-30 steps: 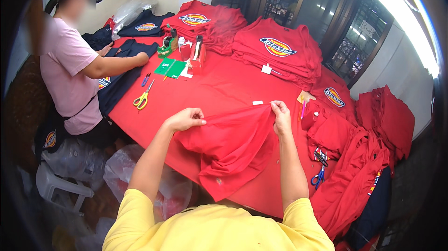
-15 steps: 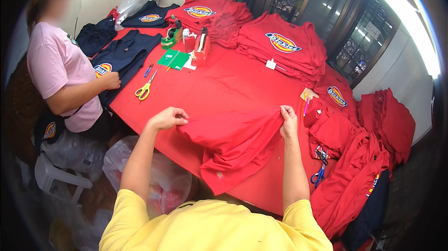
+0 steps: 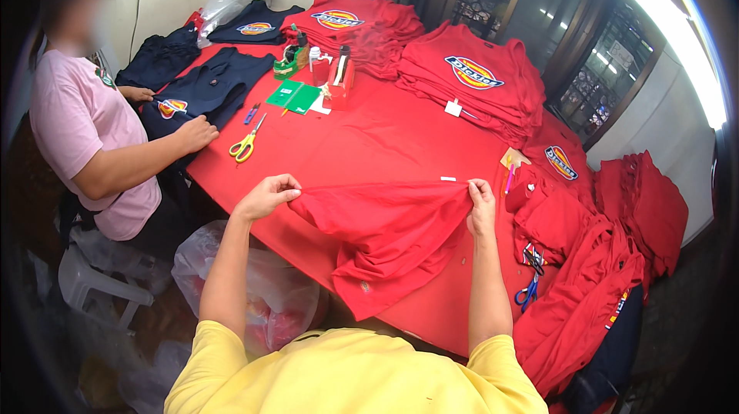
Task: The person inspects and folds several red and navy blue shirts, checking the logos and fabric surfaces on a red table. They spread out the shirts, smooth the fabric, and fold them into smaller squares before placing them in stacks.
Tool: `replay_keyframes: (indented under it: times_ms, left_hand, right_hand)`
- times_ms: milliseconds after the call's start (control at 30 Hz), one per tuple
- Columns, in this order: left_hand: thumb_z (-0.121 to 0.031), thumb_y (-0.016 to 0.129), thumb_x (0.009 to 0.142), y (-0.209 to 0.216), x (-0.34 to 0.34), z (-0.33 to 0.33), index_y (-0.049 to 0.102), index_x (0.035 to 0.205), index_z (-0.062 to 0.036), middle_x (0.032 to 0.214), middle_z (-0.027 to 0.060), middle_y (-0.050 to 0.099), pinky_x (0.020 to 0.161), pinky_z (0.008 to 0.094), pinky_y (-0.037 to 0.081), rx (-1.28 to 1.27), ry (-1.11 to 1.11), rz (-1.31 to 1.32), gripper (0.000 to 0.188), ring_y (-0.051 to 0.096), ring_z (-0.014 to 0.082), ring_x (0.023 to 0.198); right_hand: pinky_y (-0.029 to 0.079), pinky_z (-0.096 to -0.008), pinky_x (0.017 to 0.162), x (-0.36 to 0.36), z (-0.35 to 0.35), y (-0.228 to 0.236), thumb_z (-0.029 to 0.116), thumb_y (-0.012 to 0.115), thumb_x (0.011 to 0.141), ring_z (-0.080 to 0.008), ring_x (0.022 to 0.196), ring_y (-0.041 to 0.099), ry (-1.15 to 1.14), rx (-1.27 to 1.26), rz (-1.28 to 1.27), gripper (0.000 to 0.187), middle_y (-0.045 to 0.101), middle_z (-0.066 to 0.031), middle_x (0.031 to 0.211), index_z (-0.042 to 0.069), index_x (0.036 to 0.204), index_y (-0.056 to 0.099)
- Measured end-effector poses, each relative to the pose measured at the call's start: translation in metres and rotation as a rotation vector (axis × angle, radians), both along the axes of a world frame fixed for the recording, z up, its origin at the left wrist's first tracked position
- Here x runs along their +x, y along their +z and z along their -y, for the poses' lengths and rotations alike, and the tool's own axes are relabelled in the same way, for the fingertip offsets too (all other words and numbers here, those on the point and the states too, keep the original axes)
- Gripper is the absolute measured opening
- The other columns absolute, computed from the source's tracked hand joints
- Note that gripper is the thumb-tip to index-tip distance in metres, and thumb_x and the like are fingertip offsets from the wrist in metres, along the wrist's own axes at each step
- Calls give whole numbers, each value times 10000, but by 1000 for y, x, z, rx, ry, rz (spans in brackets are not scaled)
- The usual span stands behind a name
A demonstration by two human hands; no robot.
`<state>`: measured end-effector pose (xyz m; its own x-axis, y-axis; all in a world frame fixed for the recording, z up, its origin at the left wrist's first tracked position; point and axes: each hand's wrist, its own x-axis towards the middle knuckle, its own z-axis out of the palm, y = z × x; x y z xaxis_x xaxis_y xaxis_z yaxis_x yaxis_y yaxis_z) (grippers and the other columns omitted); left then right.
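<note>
A red garment (image 3: 385, 237), probably a shirt, is stretched between my two hands above the near part of the red-covered table. My left hand (image 3: 269, 195) pinches its left edge between thumb and fingers. At the opposite edge, my right hand (image 3: 481, 208) pinches the cloth, fingers pointing up. The cloth sags between the hands, and its lower corner hangs over the table's front edge. A small white label shows along the top edge near my right hand. On the cloth's lower part is a small patch.
Yellow scissors (image 3: 246, 143) and a green booklet (image 3: 295, 97) lie on the table (image 3: 331, 145). Stacked red shirts (image 3: 469, 79) stand at the back. Blue scissors (image 3: 528, 291) lie by heaped red garments (image 3: 577, 298). A co-worker in pink (image 3: 92, 137) touches a navy garment (image 3: 204, 95) at left.
My hands keep hold of the red garment, its top edge now pulled straighter, with the white label showing. The co-worker's hand has shifted on the navy garment, and their other hand has come into view.
</note>
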<state>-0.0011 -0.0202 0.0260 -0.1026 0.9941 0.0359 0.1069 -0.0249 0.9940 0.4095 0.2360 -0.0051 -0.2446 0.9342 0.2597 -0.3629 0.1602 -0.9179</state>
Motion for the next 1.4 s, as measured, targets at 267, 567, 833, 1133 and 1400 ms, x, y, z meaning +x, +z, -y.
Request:
replay_keyframes:
  times_ms: [267,567,833,1133,1400]
  left_hand:
    - [-92,589,930,0,0,3,626,1001,-5,881,-26,584,782,230,436,-9,-2,11,118,526,58,829]
    - [-96,589,930,7,1,10,627,987,-16,912,-14,603,824,242,436,57,65,3,105,541,70,875]
    - [-102,576,937,2,2,7,623,996,-17,930,-12,602,846,248,429,30,55,-1,114,536,78,892]
    - [-115,577,943,6,4,10,619,984,-17,960,-9,602,868,254,423,52,70,-5,114,528,80,914]
    - [-116,575,943,-1,0,10,620,977,-11,952,-8,602,864,254,417,57,94,-15,119,519,81,908]
  right_hand:
    - [453,-213,821,4,0,-4,78,589,947,-58,860,564,4,-25,-10,43,612,29,918,72,982,614]
    - [453,-210,817,4,5,1,64,580,947,-56,862,562,22,2,-7,46,611,27,920,67,976,615]
    - [450,-214,818,4,8,3,67,576,948,-60,860,558,34,-43,4,65,613,23,934,58,993,622]
    - [447,-214,819,9,7,-1,67,571,950,-60,860,557,67,-23,-2,50,607,25,924,63,980,611]
    - [461,-213,810,9,8,-4,67,574,950,-63,860,578,86,-33,-20,62,628,12,929,51,989,619]
